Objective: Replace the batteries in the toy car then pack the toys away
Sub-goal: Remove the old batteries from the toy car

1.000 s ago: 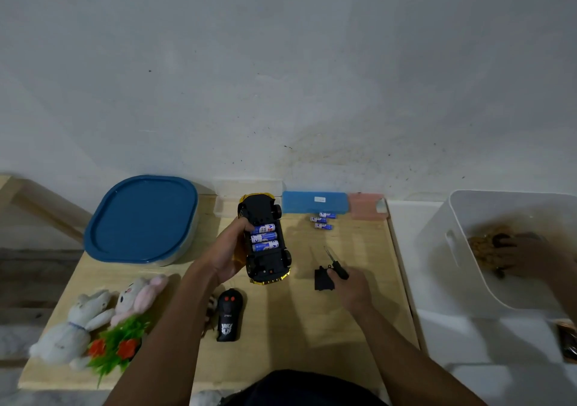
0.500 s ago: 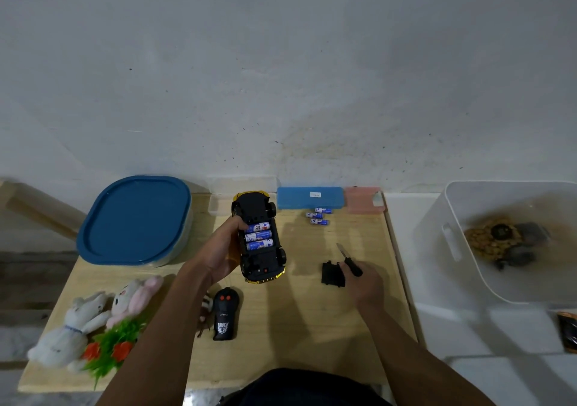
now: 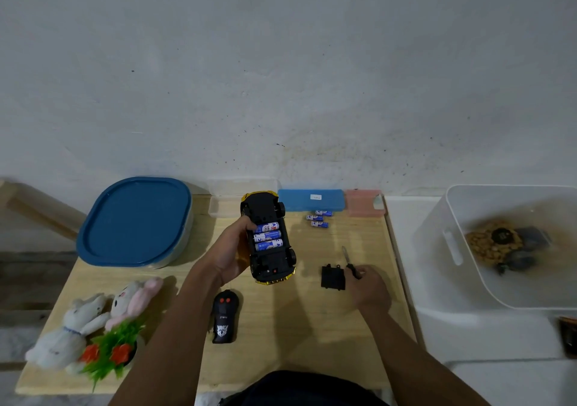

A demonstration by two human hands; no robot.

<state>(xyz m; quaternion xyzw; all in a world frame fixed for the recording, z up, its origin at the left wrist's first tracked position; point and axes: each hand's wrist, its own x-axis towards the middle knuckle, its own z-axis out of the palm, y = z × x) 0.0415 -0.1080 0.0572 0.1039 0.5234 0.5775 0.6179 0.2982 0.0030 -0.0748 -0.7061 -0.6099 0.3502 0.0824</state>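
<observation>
My left hand [image 3: 229, 251] grips the yellow toy car [image 3: 269, 258], which lies upside down on the wooden table [image 3: 312, 327]. Three blue batteries [image 3: 268, 236] sit in its open compartment. My right hand [image 3: 368, 288] holds a small screwdriver [image 3: 350, 262] by its black handle, just right of the black battery cover [image 3: 333, 277] lying on the table. Three loose batteries [image 3: 318, 218] lie near the back edge. A black remote [image 3: 224, 316] lies below the car.
A blue-lidded container [image 3: 134, 221] stands at the back left. Two plush rabbits [image 3: 93, 321] and a green plant toy [image 3: 109, 352] sit at the front left. Clear, blue and pink boxes [image 3: 310, 200] line the wall. A white bin [image 3: 468, 280] with toys stands on the right.
The view has shifted slightly. Another person's hand that reached into the white bin a second ago is gone. My right hand has moved a little right with the screwdriver.
</observation>
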